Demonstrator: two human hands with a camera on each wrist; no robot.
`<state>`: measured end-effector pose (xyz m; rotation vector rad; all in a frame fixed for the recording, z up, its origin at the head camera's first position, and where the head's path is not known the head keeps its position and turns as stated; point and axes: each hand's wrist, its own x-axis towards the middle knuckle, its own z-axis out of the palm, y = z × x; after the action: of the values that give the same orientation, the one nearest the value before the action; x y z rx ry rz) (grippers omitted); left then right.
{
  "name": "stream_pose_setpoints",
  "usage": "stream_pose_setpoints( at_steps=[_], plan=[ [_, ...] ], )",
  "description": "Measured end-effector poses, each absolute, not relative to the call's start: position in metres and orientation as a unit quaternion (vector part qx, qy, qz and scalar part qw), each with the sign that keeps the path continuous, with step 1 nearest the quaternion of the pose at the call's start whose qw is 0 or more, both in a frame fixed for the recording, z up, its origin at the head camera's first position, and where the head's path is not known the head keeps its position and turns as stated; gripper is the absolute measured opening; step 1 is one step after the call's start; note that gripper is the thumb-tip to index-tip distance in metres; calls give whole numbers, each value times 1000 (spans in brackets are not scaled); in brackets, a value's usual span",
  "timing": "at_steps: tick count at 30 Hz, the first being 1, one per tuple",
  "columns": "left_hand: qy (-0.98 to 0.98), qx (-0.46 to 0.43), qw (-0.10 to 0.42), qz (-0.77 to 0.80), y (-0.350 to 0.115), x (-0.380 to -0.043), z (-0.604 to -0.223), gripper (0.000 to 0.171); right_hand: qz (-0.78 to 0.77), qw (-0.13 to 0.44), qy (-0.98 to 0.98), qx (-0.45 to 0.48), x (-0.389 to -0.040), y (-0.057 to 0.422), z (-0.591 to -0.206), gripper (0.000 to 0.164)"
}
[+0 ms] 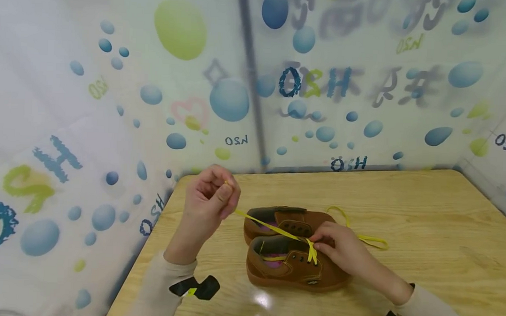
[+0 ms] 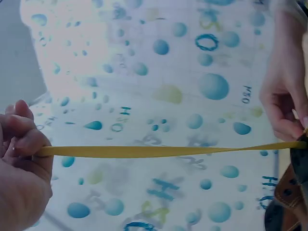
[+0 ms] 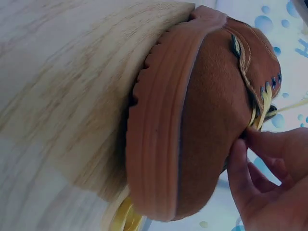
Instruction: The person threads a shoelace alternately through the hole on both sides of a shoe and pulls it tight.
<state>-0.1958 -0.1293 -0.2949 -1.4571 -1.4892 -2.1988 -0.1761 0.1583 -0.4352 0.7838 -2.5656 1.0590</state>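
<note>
Two brown lace-up shoes stand side by side on the wooden table. The nearer shoe (image 1: 269, 272) has yellow lacing through its front eyelets. Raised to the left of it, my left hand (image 1: 211, 196) pinches the end of a yellow shoelace (image 1: 271, 226), drawn straight from the shoe; the left wrist view shows it as a flat band (image 2: 125, 152). My right hand (image 1: 344, 247) pinches with thumb and forefinger at the base of the lacing on the shoe (image 3: 207, 110); the fingertips hide exactly what lies between them. Part of the lace lies inside the nearer shoe's opening.
Behind the nearer shoe stands the other shoe (image 1: 318, 218), its visible eyelets bare. A loose yellow lace (image 1: 374, 239) loops over the table (image 1: 436, 222) to the right. White walls (image 1: 197, 80) with blue and green spots enclose the table's back and sides.
</note>
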Motion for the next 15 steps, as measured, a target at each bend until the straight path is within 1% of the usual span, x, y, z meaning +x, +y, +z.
stream_pose_setpoints(
  at_steps=[1,4,6,9,12,15],
  plan=[
    [-501,-479,67,-718,-129,-195,-293,9,365,128,-882,270,-175,157,-435,21],
    [-541,-478,73,-688,-127,-193,-293,10,368,122,-884,261,-174,155,-434,21],
    [-569,-482,91,-660,-125,-194,-296,9,367,124,-886,256,-173,154,-434,21],
    [-635,-499,149,-571,-122,-196,-301,13,364,133,-887,252,-173,155,-434,22],
    [-702,-519,207,-441,-118,-200,-305,9,360,140,-887,253,-173,156,-435,23],
    [-750,-522,235,-331,-113,-203,-312,6,352,143,-889,256,-173,157,-435,23]
  ],
)
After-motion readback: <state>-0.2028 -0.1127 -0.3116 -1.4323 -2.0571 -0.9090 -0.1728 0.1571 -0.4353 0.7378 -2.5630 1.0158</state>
